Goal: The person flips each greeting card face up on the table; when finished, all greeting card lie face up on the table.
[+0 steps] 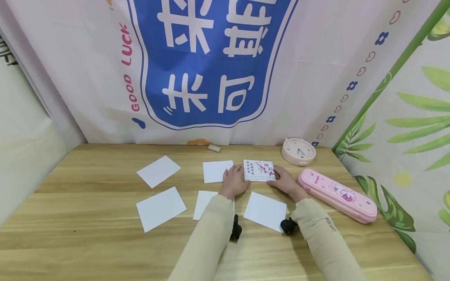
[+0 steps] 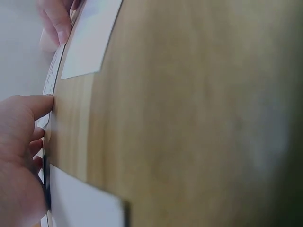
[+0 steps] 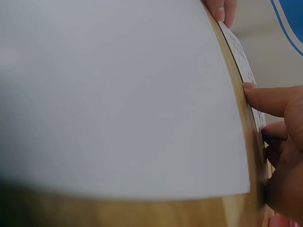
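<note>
A: What do we record of the grip?

B: We find the left hand (image 1: 234, 182) and the right hand (image 1: 285, 182) at opposite short edges of the blossom-printed card (image 1: 259, 171). On each, the thumb sits at the near corner and the fingers bend in along the side, moderately parted, holding the edge. How firmly, we cannot tell.

A: Why by the edges?

B: In our judgement, to steady a thin card from both ends; it also leaves most of the lettering and blossom uncovered.

A: And the card's position?

B: Directly between the hands, printed side up, in the far row on the wooden table (image 1: 88, 242). It appears flat; whether either edge is raised, we cannot establish.

A: Surroundings?

B: Five blank white cards (image 1: 161, 209) lie apart from one another, presumably spaced for separate handling. The pink pencil case (image 1: 337, 195) and round clock (image 1: 299, 152) stand to the right, we judge out of the way.
</note>
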{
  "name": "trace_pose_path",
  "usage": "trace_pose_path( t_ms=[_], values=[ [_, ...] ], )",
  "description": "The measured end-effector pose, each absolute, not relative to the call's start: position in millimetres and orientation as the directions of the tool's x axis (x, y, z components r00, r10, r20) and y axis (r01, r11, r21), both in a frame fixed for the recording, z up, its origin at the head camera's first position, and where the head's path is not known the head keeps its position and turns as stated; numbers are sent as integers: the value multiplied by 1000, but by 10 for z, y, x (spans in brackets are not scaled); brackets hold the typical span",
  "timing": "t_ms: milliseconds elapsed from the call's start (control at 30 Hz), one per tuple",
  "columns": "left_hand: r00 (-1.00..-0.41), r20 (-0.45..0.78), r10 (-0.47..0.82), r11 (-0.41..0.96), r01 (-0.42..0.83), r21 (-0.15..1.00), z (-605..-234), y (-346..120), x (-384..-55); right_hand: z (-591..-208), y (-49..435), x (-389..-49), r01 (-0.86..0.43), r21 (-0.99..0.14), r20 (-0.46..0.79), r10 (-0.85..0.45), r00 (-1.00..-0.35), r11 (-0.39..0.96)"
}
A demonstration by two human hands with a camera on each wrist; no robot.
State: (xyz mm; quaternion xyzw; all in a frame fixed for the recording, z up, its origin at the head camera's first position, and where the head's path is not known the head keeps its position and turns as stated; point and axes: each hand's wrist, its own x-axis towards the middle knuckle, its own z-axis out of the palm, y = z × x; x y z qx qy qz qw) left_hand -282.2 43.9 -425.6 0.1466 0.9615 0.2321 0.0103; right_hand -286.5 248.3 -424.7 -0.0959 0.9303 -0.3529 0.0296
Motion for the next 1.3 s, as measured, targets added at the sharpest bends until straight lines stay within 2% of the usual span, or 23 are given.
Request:
trace_pose_path(
  t_ms=[233, 433, 533, 700, 833, 1033, 1300],
  values=[
    [-958, 32, 284, 857, 268, 441, -4273, 444, -2828, -4225, 2465, -2850, -122, -694, -7, -175, -984, 710],
    [-960, 121, 252, 732, 271, 625, -4225, 346, -2805, -4099, 2437, -2852, -15, -792, -82, -130, -988, 611],
    [-958, 175, 228, 641, 283, 713, -4184, 259, -2810, -3995, 2405, -2842, 26, -798, -117, -112, -987, 602],
    [-968, 149, 204, 577, 242, 780, -4080, 64, -2821, -3815, 2288, -2818, -45, -788, -64, -153, -986, 614],
    [-969, 173, 177, 521, 241, 819, -3962, -139, -2822, -3703, 2092, -2791, -113, -818, -5, -204, -979, 564],
    [-966, 213, 150, 487, 259, 834, -3875, -467, -2808, -3628, 1685, -2791, -121, -866, 13, -219, -976, 485],
    [-976, 173, 131, 457, 215, 863, -3858, -766, -2720, -3757, 1288, -2818, -90, -907, -14, -242, -970, 411]
  ],
)
